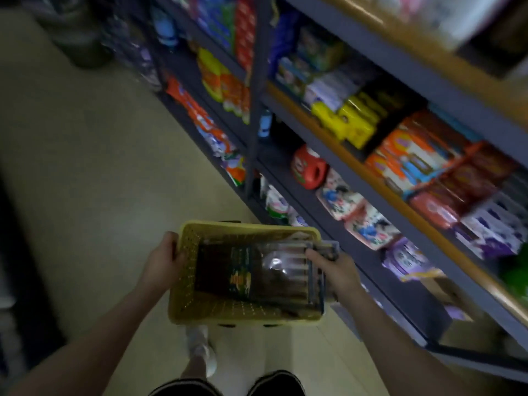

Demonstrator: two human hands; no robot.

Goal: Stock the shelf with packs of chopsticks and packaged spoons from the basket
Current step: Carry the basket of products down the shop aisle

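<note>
The left hand is curled over the rim of the yellow basket at the basket's 9 o'clock side, with the thumb on top. If this hand lets go, the basket could tip and fall.

Inside the basket lie the packs, dark and shiny. The picture is too blurry to tell chopsticks from spoons. They lean toward the 3 o'clock side and one sticks out over the rim there, so it could slide off onto the floor.

The right hand is at the basket's 3 o'clock edge, with fingers bent around the end of the packs. It may be gripping both the packs and the rim, but I cannot tell.

The shelf runs from 12 o'clock down to 4 o'clock and looks packed with bags and boxes. A swinging basket could knock something off it.
</note>
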